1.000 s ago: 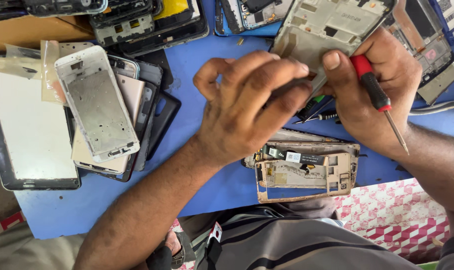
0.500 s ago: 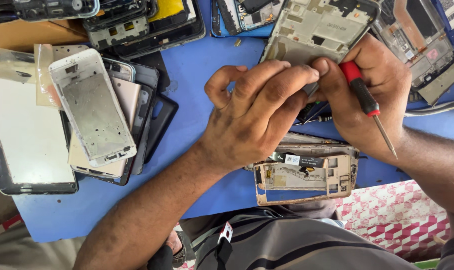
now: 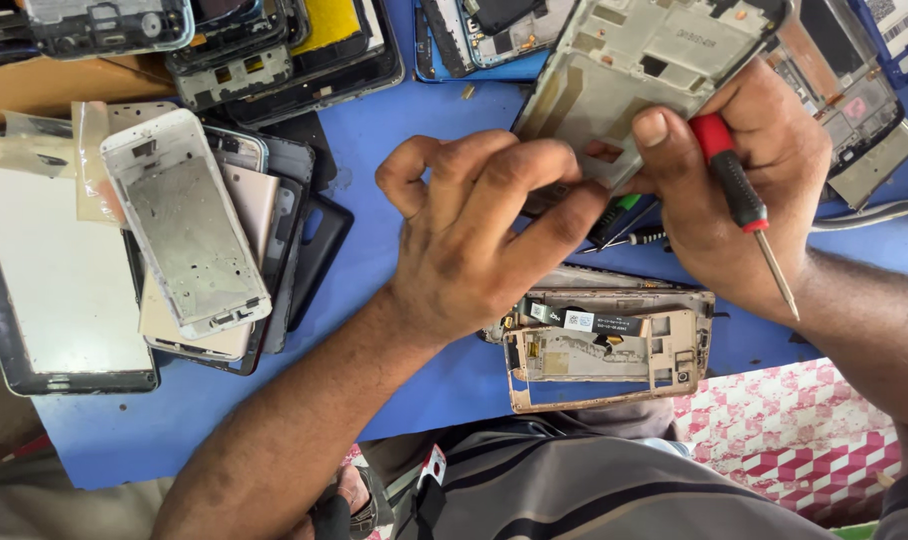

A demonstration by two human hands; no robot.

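We see both hands working a grey phone frame (image 3: 639, 70) held tilted above the blue desk (image 3: 394, 130). The left hand (image 3: 484, 235) curls its fingers onto the frame's lower edge, pinching it. The right hand (image 3: 734, 190) presses its thumb on the same edge while clasping a red-handled screwdriver (image 3: 739, 195), tip pointing down toward the wrist. A gold phone chassis (image 3: 604, 345) lies just below the hands; a stack of phone shells (image 3: 199, 230) lies well to the left.
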